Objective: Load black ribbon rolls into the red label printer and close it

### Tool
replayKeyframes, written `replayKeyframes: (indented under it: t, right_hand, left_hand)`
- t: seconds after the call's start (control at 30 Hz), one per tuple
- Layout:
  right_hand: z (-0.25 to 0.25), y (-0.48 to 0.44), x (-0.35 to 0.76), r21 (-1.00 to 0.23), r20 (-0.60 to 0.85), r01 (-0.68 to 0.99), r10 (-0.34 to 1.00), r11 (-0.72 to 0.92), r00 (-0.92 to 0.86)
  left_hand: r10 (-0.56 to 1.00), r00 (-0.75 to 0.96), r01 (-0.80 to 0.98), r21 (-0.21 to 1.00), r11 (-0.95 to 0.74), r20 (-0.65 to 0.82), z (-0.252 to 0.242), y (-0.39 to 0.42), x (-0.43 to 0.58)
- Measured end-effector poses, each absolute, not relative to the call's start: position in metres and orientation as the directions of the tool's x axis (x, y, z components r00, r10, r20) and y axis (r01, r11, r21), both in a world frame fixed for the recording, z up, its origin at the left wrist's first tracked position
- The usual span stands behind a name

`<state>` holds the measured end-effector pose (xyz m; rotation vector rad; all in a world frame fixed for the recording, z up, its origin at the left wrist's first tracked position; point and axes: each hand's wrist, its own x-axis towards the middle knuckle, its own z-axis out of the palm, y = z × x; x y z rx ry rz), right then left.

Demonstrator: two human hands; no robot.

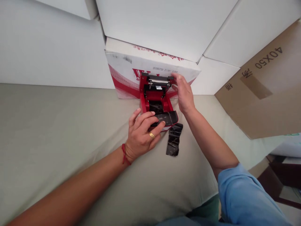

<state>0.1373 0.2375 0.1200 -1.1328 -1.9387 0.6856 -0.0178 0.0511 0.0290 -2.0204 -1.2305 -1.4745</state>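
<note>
A small red printer (142, 105) stands on the cloth-covered surface with its lid (160, 78) raised, showing a roller and metal bar. Black film (156, 106) lies inside it, and a black strip (166, 118) stretches over its front edge. My left hand (143, 131), wearing a ring and a red string bracelet, rests on that front part with its fingers spread over the black strip. At the right edge of the lid, my right hand (184, 94) grips it, some fingertips hidden behind. A loose crumpled piece of black film (174, 139) lies beside the printer's front right corner.
Behind the printer leans a white and red printed carton (124, 75). White boxes (155, 25) form a wall at the back. On the right a large brown cardboard box (263, 81) stands at an angle. Pale green cloth (58, 125) covers the surface.
</note>
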Motion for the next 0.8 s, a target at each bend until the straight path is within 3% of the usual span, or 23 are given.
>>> replayKeyframes:
  t: [0.2, 0.33, 0.6, 0.8]
  right_hand:
    - [0.127, 0.211, 0.145, -0.759, 0.428, 0.391, 0.851, 0.521, -0.303]
    - [0.121, 0.182, 0.170, -0.685, 0.516, 0.376, 0.779, 0.625, -0.355]
    - [0.094, 0.150, 0.201, -0.525, 0.476, 0.490, 0.718, 0.696, -0.509]
    - [0.089, 0.146, 0.195, -0.540, 0.475, 0.509, 0.742, 0.671, -0.474]
  left_hand:
    - [0.439, 0.059, 0.809, 0.214, -0.547, 0.897, 0.029, 0.051, -0.016]
    - [0.436, 0.070, 0.815, 0.200, -0.543, 0.897, 0.028, 0.051, -0.017]
    - [0.467, 0.069, 0.808, 0.225, -0.545, 0.882, 0.027, 0.046, -0.018]
    - [0.530, 0.046, 0.760, 0.314, -0.569, 0.847, 0.032, 0.046, -0.018]
